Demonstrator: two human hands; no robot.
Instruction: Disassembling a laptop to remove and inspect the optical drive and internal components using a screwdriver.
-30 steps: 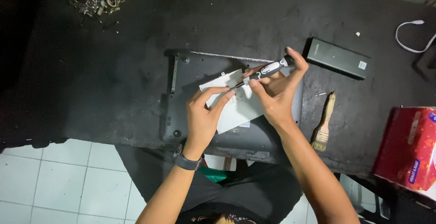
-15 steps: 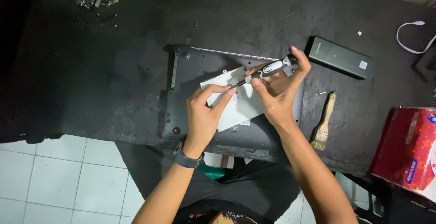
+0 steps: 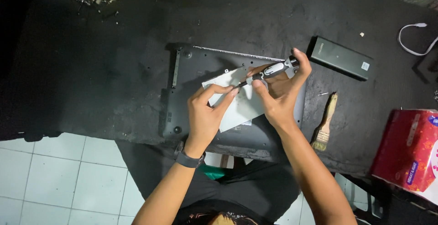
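The right hand (image 3: 283, 92) grips a screwdriver (image 3: 269, 72) slanting down-left, tip beside the left hand's (image 3: 207, 113) fingers pinching on the laptop base (image 3: 182, 97).

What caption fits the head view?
Right hand drives a screwdriver into an upturned laptop; left hand steadies its tip.

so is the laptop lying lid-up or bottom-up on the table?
Bottom-up. The laptop shows its dark underside: round rubber feet at the corners, vent slits. The right hand holds a screwdriver over it.
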